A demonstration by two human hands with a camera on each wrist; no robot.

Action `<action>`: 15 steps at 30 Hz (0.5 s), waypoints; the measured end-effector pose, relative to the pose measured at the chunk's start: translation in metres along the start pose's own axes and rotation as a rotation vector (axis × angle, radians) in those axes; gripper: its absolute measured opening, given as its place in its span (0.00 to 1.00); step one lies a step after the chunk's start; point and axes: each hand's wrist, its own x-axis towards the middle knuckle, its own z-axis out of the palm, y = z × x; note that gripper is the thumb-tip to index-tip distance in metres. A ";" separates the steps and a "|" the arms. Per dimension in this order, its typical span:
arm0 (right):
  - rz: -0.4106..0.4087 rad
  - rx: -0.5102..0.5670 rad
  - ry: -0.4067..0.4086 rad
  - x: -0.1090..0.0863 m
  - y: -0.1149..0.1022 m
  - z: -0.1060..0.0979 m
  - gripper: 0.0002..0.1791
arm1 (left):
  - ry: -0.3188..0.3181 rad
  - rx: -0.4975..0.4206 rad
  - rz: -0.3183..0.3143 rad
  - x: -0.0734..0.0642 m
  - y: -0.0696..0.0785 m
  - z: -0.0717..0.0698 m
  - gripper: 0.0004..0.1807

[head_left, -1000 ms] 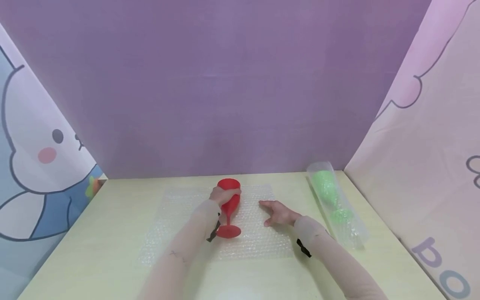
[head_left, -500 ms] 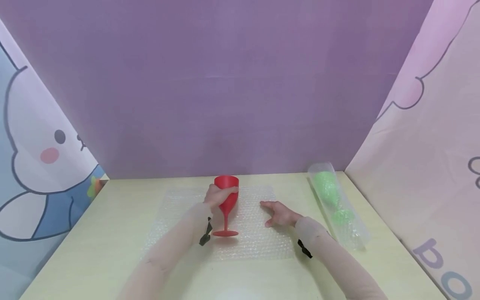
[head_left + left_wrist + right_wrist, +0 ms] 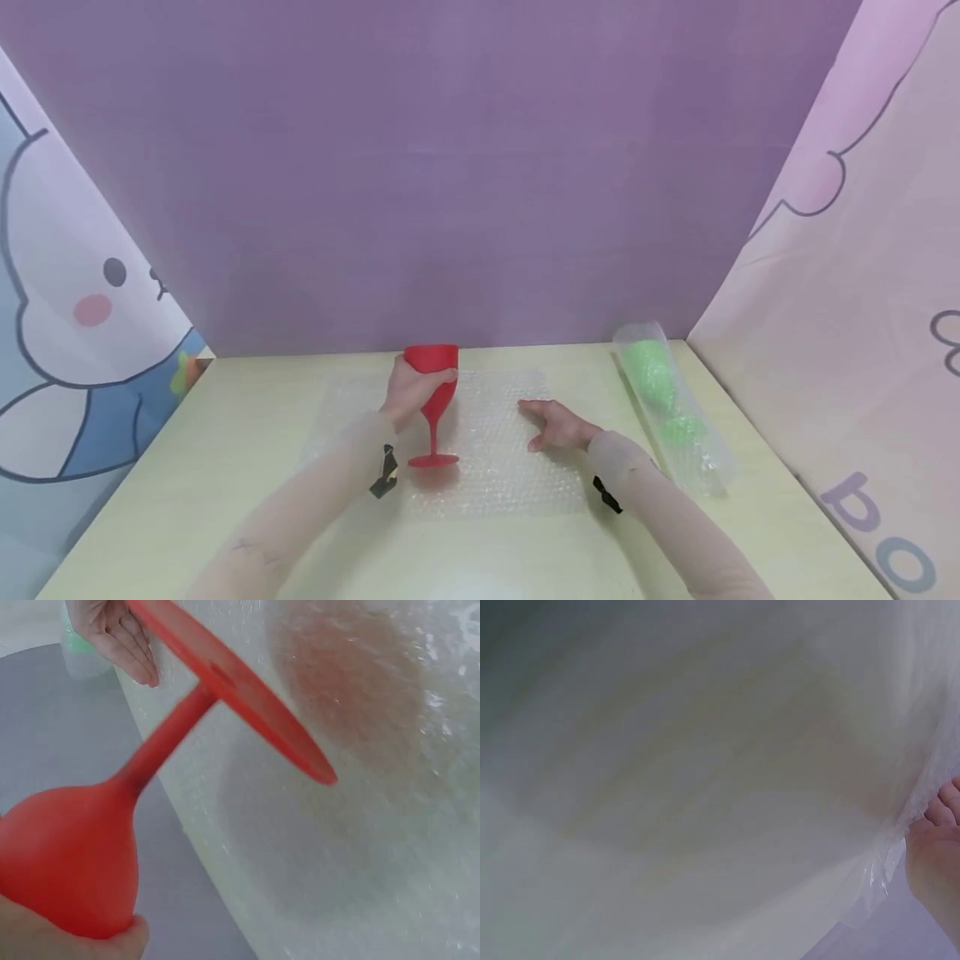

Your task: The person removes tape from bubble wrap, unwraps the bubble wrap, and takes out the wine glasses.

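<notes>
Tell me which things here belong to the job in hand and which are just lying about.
Seem part of the job:
red goblet, gripped by the left hand
flat bubble wrap, below the goblet, with the right hand at its right side

Seem just lying about or background:
green item in clear wrap, far right, neither hand on it
purple backdrop

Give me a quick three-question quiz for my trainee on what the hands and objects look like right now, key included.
1. Which of the person's hands grips the red, stemmed, plastic-looking goblet over the flat, clear bubble-wrap sheet?
2. True or false: the right hand is apart from the goblet.
3. What colour shows inside the clear, tube-shaped bubble-wrap bundle?
A) blue
B) green
C) orange

Key: 1. The left hand. 2. True. 3. B.
</notes>
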 end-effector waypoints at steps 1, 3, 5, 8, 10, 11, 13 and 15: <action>-0.002 -0.003 0.003 0.001 0.000 0.000 0.45 | 0.008 0.004 0.012 -0.001 0.001 -0.002 0.45; -0.001 -0.005 0.003 0.001 0.000 -0.001 0.45 | 0.020 0.014 0.042 -0.004 0.003 -0.007 0.46; -0.003 -0.003 0.002 0.002 0.000 -0.001 0.44 | 0.031 0.027 0.061 -0.007 0.005 -0.010 0.46; 0.002 0.000 0.001 0.001 -0.001 0.000 0.44 | 0.036 0.048 0.085 -0.012 0.007 -0.015 0.48; 0.005 0.003 0.002 0.000 -0.001 0.001 0.44 | 0.036 0.053 0.090 -0.014 0.008 -0.018 0.49; 0.004 0.006 0.006 -0.001 -0.001 0.001 0.44 | 0.038 0.050 0.094 -0.016 0.008 -0.019 0.50; 0.005 0.013 0.011 -0.001 -0.002 0.001 0.44 | 0.045 0.044 0.110 -0.018 0.008 -0.023 0.51; 0.000 0.013 0.016 -0.002 -0.003 0.001 0.44 | 0.053 0.032 0.125 -0.021 0.007 -0.028 0.53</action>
